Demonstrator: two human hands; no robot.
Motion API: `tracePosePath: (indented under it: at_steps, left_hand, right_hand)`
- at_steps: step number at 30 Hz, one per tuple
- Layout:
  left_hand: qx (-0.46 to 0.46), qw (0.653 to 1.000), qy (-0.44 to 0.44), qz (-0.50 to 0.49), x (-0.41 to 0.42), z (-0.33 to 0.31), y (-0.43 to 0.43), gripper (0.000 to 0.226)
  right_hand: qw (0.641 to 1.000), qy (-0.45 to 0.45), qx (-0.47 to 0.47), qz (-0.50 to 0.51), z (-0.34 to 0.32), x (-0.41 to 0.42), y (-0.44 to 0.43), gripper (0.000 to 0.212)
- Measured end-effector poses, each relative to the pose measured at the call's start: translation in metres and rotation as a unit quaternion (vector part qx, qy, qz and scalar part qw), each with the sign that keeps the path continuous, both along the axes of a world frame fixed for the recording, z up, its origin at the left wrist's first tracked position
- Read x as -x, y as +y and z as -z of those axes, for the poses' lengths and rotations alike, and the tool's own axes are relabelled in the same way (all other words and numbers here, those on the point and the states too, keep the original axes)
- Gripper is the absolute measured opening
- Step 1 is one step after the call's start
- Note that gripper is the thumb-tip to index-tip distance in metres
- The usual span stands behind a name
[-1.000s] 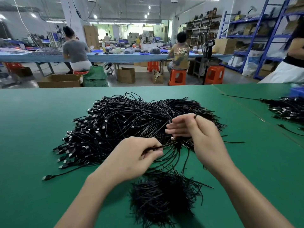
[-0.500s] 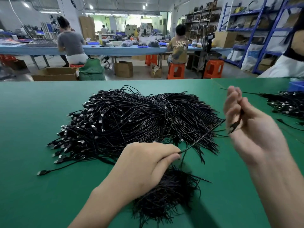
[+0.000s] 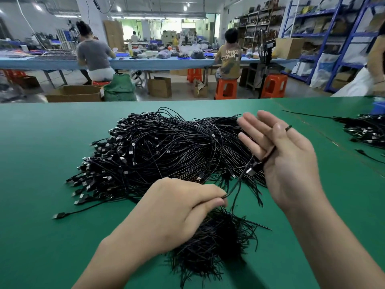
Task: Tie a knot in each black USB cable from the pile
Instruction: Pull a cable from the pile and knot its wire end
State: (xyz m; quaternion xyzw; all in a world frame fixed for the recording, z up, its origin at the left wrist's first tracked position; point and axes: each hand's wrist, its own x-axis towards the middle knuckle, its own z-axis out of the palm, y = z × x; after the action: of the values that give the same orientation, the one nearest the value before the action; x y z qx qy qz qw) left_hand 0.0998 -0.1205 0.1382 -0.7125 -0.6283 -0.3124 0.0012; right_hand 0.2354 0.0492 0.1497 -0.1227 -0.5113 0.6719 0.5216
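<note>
A big pile of black USB cables (image 3: 166,147) lies in the middle of the green table (image 3: 41,163), connectors fanned to the left. My left hand (image 3: 177,209) grips a bundle of cables at the pile's near edge, and their loose ends (image 3: 212,245) spread below it. One black USB cable (image 3: 239,180) rises from my left fingertips to my right hand (image 3: 289,163). That hand is raised with straight fingers, palm to the left. The thumb pinches the cable against the palm, and its metal connector (image 3: 250,170) hangs beside the palm.
A second heap of black cables (image 3: 366,130) lies at the table's right edge, beside a blue bin (image 3: 378,107). A single connector (image 3: 59,215) sticks out at the pile's near left. Beyond the table, people sit on orange stools at a blue bench.
My right hand swung out to the right, drawing one cable taut from my left hand, then came back toward the pile with its fingers spread. My left hand stayed put.
</note>
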Motion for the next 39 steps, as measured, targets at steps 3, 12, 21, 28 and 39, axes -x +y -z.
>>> tracePosePath:
  at_steps: [3,12,21,28,39]
  left_hand:
    - [-0.048,0.999,-0.015,-0.013,0.012,-0.008,-0.005,0.03]
    - [-0.111,0.967,-0.227,-0.043,0.034,0.031,0.033,0.024]
    - [-0.086,0.992,-0.058,-0.066,0.016,0.041,0.015,0.028]
    - [-0.099,0.955,-0.279,-0.02,0.024,0.05,0.034,0.034]
    - [-0.004,0.987,-0.089,-0.135,0.022,0.078,0.028,0.026]
  right_hand:
    - [0.929,-0.242,-0.271,0.076,0.019,0.006,-0.013,0.032]
    - [0.918,-0.053,0.032,-0.392,0.032,0.009,-0.053,0.034]
    - [0.851,-0.363,-0.373,0.067,0.046,0.009,-0.026,0.03]
    - [0.914,-0.117,0.045,-0.385,0.047,0.005,-0.059,0.046]
    - [0.87,-0.384,-0.296,0.088,0.066,0.033,-0.033,0.033]
